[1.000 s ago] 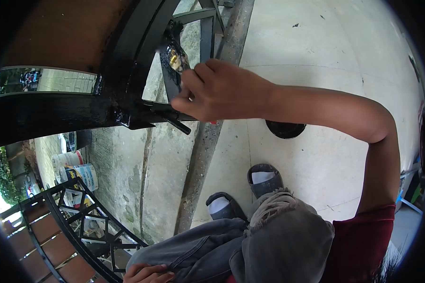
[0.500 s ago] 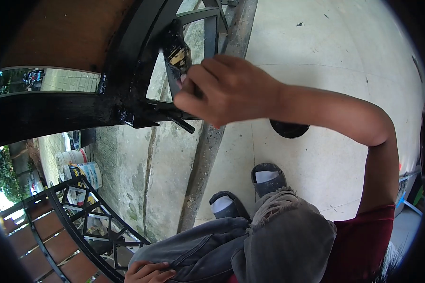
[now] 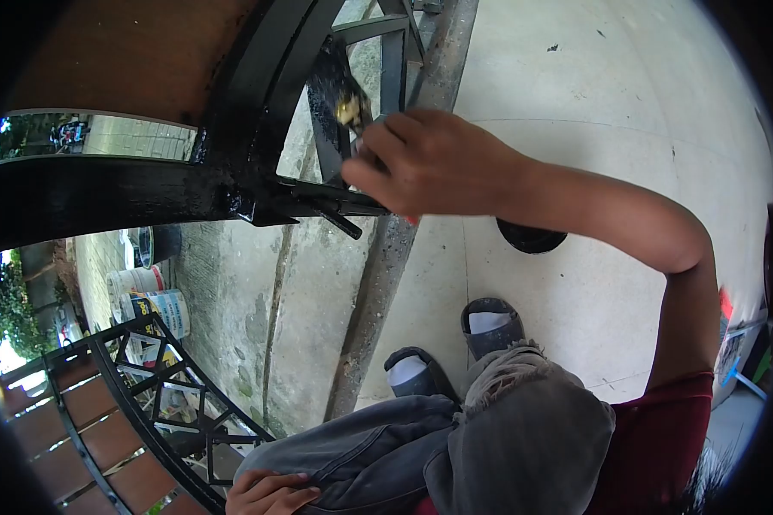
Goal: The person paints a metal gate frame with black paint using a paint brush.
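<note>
My right hand (image 3: 421, 163) is closed around a paintbrush (image 3: 347, 107), its head coated in black paint with a yellowish patch showing. The bristle end is up beside a black metal frame (image 3: 251, 112), whose surface looks wet and glossy; slight blur hides whether the bristles touch it. Just below the hand, a short black rod (image 3: 335, 221) sticks out from the frame. My left hand (image 3: 270, 495) lies on my grey-trousered leg, fingers stretched out and holding nothing.
Brown panels (image 3: 120, 51) fill the frame. Another black frame with brown slats (image 3: 172, 412) stands lower left, near paint buckets (image 3: 161, 313). A black round container (image 3: 531, 236) sits on the pale floor (image 3: 575, 326). A concrete step edge (image 3: 378, 283) runs beside my feet.
My right hand and the brush have shifted a little to the right relative to my body, the brush tilting slightly. The view has moved slightly. My left hand stays on my leg.
</note>
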Demonstrator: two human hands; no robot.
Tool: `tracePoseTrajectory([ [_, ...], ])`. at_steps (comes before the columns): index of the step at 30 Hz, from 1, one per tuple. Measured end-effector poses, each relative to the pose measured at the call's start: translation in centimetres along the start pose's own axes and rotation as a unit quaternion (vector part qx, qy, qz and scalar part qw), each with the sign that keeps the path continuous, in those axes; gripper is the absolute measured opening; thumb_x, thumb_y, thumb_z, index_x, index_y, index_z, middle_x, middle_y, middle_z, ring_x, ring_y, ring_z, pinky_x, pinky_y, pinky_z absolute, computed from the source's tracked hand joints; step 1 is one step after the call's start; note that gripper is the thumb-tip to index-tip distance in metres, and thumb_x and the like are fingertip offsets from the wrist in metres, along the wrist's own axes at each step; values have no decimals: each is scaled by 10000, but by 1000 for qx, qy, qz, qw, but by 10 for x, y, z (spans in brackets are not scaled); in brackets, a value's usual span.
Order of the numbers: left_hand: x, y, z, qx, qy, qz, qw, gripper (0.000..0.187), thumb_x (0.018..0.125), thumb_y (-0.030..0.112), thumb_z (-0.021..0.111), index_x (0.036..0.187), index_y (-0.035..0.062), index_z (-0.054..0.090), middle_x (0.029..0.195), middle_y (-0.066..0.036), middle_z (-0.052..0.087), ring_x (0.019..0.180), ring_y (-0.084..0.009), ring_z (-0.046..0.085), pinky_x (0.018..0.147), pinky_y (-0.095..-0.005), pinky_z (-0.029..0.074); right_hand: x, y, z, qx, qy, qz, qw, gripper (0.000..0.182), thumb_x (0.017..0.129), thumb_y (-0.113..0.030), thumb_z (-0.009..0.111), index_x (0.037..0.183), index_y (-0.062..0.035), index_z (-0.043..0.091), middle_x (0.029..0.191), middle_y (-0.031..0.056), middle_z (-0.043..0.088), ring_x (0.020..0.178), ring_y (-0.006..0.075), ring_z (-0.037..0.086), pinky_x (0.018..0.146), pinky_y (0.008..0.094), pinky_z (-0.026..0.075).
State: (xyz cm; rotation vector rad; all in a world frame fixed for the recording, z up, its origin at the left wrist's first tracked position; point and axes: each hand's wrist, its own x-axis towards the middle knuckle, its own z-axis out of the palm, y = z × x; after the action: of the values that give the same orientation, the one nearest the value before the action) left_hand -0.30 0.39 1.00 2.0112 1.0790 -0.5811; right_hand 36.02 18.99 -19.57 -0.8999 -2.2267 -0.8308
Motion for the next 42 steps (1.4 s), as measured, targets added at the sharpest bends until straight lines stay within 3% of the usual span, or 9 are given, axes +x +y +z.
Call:
tracePoseTrajectory([
  [8,3,5,-2,46,8,23,999,372,854,289,597,1178,141,707,1233,-48,672,1198,-237,585,1090,-409,384,14,-20,-25,90,-39,70,993,188,816,-105,692,752,-75,519,595,49,548,524,130,619,470,260,518],
  [11,0,2,2,-21,-24,-37,999,376,863,275,560,1196,167,698,1269,-24,656,1229,-220,561,1107,-406,362,10,-12,-12,76,-25,88,993,201,820,-107,694,742,-74,512,603,60,550,523,135,623,457,260,512],
  [20,9,5,-4,53,-2,13,999,376,838,315,575,1167,192,711,1228,-3,671,1212,-215,565,1121,-412,320,13,-29,-24,115,-76,89,986,169,846,-107,690,803,-67,531,637,70,567,549,148,647,461,265,528],
  [23,11,7,-5,45,4,2,999,374,813,331,612,1140,184,717,1192,-15,682,1186,-232,578,1097,-426,345,19,-6,-20,91,1,136,987,149,852,-101,683,827,-69,541,658,80,597,580,160,673,480,274,551],
  [26,10,8,-4,12,40,7,999,378,801,322,634,1138,171,714,1180,-34,682,1166,-252,586,1070,-433,373,7,-23,-16,148,-81,97,981,138,856,-102,680,852,-67,547,713,82,638,640,178,708,518,277,576],
  [33,12,-1,-1,0,58,60,997,408,791,320,667,1149,125,699,1156,-67,680,1139,-271,610,1049,-434,397,5,-28,-15,146,-97,70,982,128,864,-97,678,898,-40,568,707,94,680,621,208,716,568,292,591],
  [36,12,-1,-2,4,61,63,996,420,778,320,687,1148,120,696,1150,-72,682,1134,-271,617,1046,-440,404,22,-15,-34,513,-135,280,800,107,895,-62,641,878,-5,552,600,111,620,574,224,688,524,338,530],
  [39,14,2,-8,4,53,65,996,417,777,317,689,1144,120,696,1138,-76,685,1128,-269,620,1034,-446,416,17,-2,-14,496,-128,387,766,106,909,-68,634,889,-5,551,599,101,613,562,249,677,509,358,506],
  [42,14,4,-6,-9,75,61,995,403,790,312,673,1145,122,695,1133,-81,685,1119,-271,623,1017,-450,430,20,-2,-26,415,-50,265,869,86,894,-34,634,916,-46,552,640,61,606,537,214,650,500,343,498],
])
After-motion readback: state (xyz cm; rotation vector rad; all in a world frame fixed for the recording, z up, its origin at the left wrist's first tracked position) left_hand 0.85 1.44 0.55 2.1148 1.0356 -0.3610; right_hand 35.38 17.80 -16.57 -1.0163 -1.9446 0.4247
